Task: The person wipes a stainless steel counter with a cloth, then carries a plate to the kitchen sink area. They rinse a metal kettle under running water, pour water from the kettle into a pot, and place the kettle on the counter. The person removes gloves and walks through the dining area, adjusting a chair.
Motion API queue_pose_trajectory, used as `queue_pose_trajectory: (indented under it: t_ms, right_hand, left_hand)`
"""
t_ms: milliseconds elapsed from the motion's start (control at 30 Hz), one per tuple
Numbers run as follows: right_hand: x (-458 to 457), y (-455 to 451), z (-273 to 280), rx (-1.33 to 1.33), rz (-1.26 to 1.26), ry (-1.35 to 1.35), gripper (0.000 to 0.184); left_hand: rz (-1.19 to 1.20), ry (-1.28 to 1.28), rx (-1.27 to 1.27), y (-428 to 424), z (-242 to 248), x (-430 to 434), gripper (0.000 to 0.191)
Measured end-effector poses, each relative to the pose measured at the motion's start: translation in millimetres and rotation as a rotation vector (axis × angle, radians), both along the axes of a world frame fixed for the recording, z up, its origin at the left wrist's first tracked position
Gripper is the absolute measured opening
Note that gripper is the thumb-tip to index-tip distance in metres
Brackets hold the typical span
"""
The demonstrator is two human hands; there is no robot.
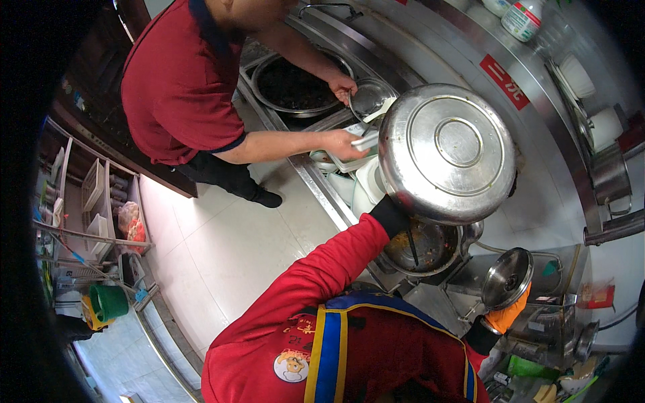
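Observation:
A large round stainless steel pan (456,151) is raised at the end of my left sleeve, its underside facing me. The pan hides my left hand, whose black cuff meets its rim. My right hand (510,311), in an orange glove, grips a round metal lid (507,278) on the right. Between my arms sits a dirty metal pot (428,247) with food residue and a dark utensil in it. White dishes (364,194) lie beneath and left of the raised pan.
A co-worker in a red shirt (186,85) reaches in from the upper left, one hand at a metal bowl (372,96), the other at a white container (367,141). Behind is a large basin (302,112) of dark contents. A steel shelf (546,136) runs along the right wall.

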State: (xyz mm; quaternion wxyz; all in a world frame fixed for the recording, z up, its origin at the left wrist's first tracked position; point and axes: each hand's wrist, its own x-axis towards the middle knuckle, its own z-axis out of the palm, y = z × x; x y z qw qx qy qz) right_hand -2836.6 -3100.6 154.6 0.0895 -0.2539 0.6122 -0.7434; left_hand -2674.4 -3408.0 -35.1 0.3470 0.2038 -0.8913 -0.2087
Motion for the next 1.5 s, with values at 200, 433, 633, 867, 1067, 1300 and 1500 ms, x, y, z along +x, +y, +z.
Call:
queue_pose_trajectory:
  t_ms: [200, 433, 633, 867, 1067, 1300, 1500]
  right_hand:
    - [10, -7, 9, -0.048, 0.009, -0.078, 0.044]
    - [10, -7, 9, -0.005, -0.01, -0.028, 0.043]
    - [0, 4, 1, -0.102, 0.126, -0.146, 0.045]
    - [-3, 6, -8, 0.048, -0.056, 0.077, 0.044]
    - [2, -1, -2, -0.022, -0.035, -0.043, 0.044]
    - [-2, -3, -4, -0.011, -0.008, 0.015, 0.044]
    - [3, -8, 3, -0.005, 0.012, 0.066, 0.041]
  left_hand:
    - [-0.001, -0.007, 0.008, 1, -4, 6, 0.041]
    - [-0.013, -0.002, 0.029, -3, 12, -1, 0.044]
    - [-0.011, -0.007, 0.037, -2, 16, 3, 0.047]
    - [-0.018, -0.001, 0.057, -4, 18, 8, 0.05]
    - [-0.048, 0.035, 0.115, -12, 31, 20, 0.053]
    - [-0.149, 0.14, 0.219, -29, 58, 46, 0.056]
    - [-0.245, 0.264, 0.325, -25, 84, 86, 0.058]
